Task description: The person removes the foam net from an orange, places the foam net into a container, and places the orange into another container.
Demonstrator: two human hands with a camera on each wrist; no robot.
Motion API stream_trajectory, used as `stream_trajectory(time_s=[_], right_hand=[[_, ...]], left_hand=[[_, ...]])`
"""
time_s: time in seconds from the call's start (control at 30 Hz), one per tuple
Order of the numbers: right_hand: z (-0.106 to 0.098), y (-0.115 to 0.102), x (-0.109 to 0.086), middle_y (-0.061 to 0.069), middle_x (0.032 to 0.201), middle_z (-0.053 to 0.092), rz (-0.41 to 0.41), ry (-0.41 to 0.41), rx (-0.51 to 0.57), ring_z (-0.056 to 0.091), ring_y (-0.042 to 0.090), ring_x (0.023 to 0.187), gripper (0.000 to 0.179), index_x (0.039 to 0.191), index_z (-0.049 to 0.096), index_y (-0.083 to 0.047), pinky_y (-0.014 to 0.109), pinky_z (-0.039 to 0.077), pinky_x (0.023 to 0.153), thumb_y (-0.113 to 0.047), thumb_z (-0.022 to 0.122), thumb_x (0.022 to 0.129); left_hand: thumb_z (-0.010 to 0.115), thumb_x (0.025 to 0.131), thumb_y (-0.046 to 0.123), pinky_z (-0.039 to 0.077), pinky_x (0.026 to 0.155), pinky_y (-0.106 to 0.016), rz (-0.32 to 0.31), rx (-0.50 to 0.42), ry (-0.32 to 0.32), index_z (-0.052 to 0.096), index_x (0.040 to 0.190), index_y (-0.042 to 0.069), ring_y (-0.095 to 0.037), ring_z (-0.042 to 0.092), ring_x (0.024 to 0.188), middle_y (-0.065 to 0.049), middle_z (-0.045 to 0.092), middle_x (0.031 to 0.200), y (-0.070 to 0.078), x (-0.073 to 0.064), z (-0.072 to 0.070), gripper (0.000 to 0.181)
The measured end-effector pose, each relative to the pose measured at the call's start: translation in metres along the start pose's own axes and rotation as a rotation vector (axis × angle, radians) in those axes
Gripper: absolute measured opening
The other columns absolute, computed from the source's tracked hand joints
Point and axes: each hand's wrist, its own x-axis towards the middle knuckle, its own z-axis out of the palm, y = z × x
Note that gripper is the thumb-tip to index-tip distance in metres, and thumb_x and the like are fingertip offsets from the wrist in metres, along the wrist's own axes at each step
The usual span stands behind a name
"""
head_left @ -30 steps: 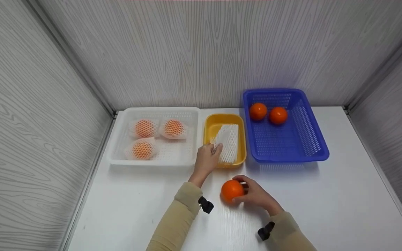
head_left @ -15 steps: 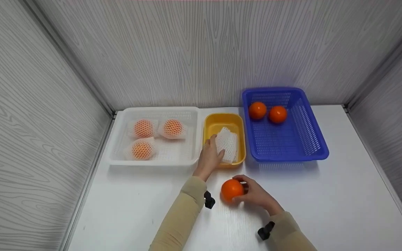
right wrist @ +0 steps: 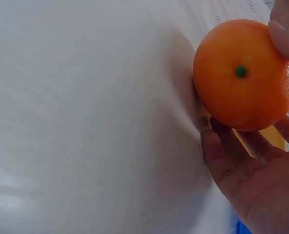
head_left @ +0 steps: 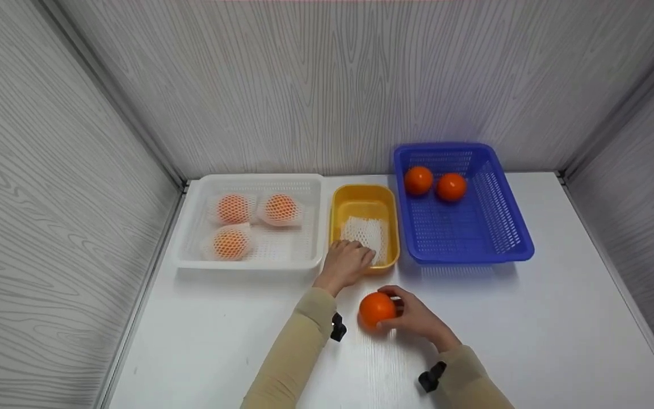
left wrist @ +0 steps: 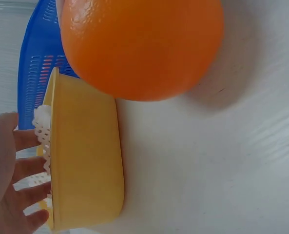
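Observation:
My right hand (head_left: pixel 416 318) holds an orange (head_left: pixel 377 310) on the white table, thumb on one side and fingers on the other. The right wrist view shows the green stem spot of this orange (right wrist: pixel 240 71). My left hand (head_left: pixel 347 262) is over the near left rim of a yellow container (head_left: pixel 365 192). Its fingers (left wrist: pixel 28 168) are spread and touch white foam fruit nets (head_left: pixel 364 230) lying inside; the fingertips are partly hidden behind the nets and rim.
Left of the yellow container stands a white basket (head_left: pixel 247 265) with three net-covered oranges (head_left: pixel 231 244). On its right is a blue basket (head_left: pixel 469 258) holding two bare oranges (head_left: pixel 451 187). Wood-grained panels (head_left: pixel 327 85) enclose the table (head_left: pixel 219 341).
My left hand has let the raised foam net down into the yellow container, reached farther in, then drawn back toward the near rim. The right hand and its orange stay in place.

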Motion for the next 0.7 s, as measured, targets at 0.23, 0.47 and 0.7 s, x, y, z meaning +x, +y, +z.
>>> stream_trajectory(time_s=[0.23,0.47,0.7], right_hand=[[-0.0001,0.001,0.0006,0.014,0.131,0.055,0.003,-0.002,0.0,0.057,0.032,0.112,0.073,0.137,0.049,-0.003,0.05,0.045,0.097,-0.018,0.085,0.075],[0.0018,-0.0038,-0.0017,0.014,0.132,0.055,0.013,0.014,-0.001,0.056,0.033,0.114,0.075,0.137,0.049,-0.001,0.051,0.044,0.098,-0.018,0.086,0.075],[-0.0025,-0.0069,-0.0023,0.012,0.128,0.056,-0.001,0.033,0.002,0.056,0.031,0.107,0.069,0.133,0.053,-0.004,0.046,0.047,0.093,-0.017,0.086,0.074]], left_hand=[[0.025,0.105,0.05,0.028,0.11,-0.049,-0.06,0.049,-0.214,0.062,0.134,0.025,-0.033,0.047,0.125,-0.004,0.057,0.135,0.0021,-0.0022,-0.0011,0.054],[0.024,0.106,0.048,0.029,0.11,-0.047,-0.085,-0.024,-0.208,0.063,0.133,0.02,-0.031,0.047,0.126,-0.005,0.058,0.135,0.0014,-0.0014,-0.0029,0.056],[0.03,0.107,0.038,0.039,0.103,-0.045,-0.086,-0.11,-0.093,0.067,0.124,0.015,-0.029,0.05,0.121,-0.007,0.062,0.125,0.0006,-0.0029,-0.006,0.047]])
